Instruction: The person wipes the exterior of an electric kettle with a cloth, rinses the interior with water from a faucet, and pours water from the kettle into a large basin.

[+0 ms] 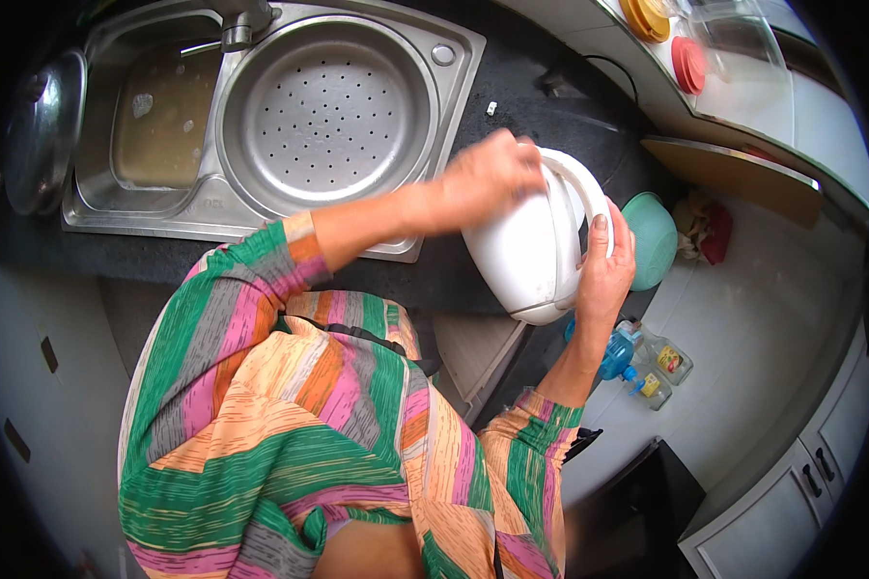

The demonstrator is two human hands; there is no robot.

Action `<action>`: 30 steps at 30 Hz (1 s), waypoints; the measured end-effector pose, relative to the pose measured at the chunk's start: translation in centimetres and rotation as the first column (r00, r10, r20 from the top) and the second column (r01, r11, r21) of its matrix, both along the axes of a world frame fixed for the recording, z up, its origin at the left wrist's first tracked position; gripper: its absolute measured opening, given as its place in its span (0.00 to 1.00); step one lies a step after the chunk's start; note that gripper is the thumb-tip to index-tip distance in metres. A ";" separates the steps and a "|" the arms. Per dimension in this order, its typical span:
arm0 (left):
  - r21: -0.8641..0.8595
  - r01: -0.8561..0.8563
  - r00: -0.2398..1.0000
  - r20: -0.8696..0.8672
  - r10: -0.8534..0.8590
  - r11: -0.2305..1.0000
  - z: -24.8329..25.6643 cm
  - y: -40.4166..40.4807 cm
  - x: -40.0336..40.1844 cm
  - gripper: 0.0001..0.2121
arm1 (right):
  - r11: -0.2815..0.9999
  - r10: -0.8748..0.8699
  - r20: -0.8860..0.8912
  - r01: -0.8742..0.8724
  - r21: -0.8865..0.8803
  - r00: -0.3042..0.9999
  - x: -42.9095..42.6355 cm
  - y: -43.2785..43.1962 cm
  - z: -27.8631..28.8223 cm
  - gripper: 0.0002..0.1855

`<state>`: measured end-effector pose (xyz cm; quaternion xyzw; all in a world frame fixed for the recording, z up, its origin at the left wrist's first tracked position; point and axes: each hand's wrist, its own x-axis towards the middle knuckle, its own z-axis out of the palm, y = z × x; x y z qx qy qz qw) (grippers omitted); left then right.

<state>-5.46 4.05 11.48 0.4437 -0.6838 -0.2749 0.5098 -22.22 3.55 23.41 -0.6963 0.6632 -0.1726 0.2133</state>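
Observation:
A white plastic kettle-like vessel point(510, 253) with a looped handle is tilted over the dark countertop, right of the sink. My right hand point(602, 271) grips it by the handle side, thumb showing near the lower end of the loop. Against the upper part of the vessel is my left hand point(492, 174), blurred and with its fingers bent; whether it holds anything cannot be told. Left of the vessel is a steel double sink point(452, 90), with a perforated round insert point(326, 123) in one basin and cloudy water point(163, 123) in the other.
A green basin point(650, 242) stands just beyond my right hand, with bottles point(666, 358) and a blue plastic container point(615, 354) below it. A metal lid point(47, 137) leans at the sink's left. A small white piece point(492, 108) lies on the counter. Lidded jars point(688, 65) stand upper right.

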 end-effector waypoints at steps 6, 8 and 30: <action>0.276 -0.060 0.984 -0.145 0.103 0.959 1.1 -1.1 2.5 0.06 | 0.997 0.042 -0.014 -0.043 -0.065 0.999 1.2 -0.3 0.3 0.19; 0.104 -0.106 0.982 -0.146 0.120 0.989 2.0 0.0 1.6 0.07 | 0.994 0.074 -0.011 -0.075 -0.075 0.997 1.7 -0.7 0.0 0.18; 0.145 -0.025 0.996 0.085 0.012 0.989 -0.2 0.8 1.4 0.22 | 0.985 0.151 -0.071 -0.156 -0.069 0.986 2.5 -0.6 -0.1 0.17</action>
